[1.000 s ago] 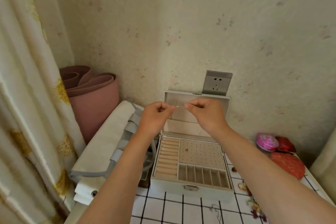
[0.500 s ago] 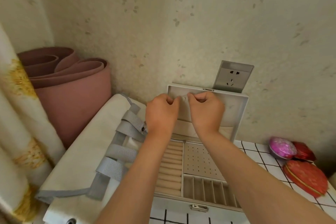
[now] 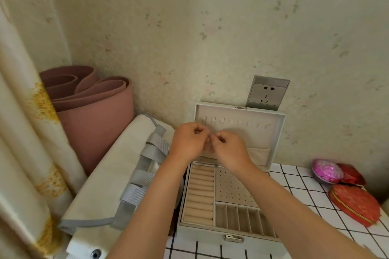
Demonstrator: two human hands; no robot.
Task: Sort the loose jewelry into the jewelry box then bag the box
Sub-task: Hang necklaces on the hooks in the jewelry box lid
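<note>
- Both the left hand (image 3: 190, 143) and right hand (image 3: 228, 149) hover before the raised lid (image 3: 271, 130) of the jewelry box (image 3: 231, 237), fingertips curled, seemingly pinching a jewelry piece too tiny to see.
- A loosened grip might drop it behind the box.

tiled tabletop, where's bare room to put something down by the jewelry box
Bare tiles between the jewelry box and the red heart-shaped case; a thin strip along the box's front. Crowded on its left by the canvas bag.
</note>
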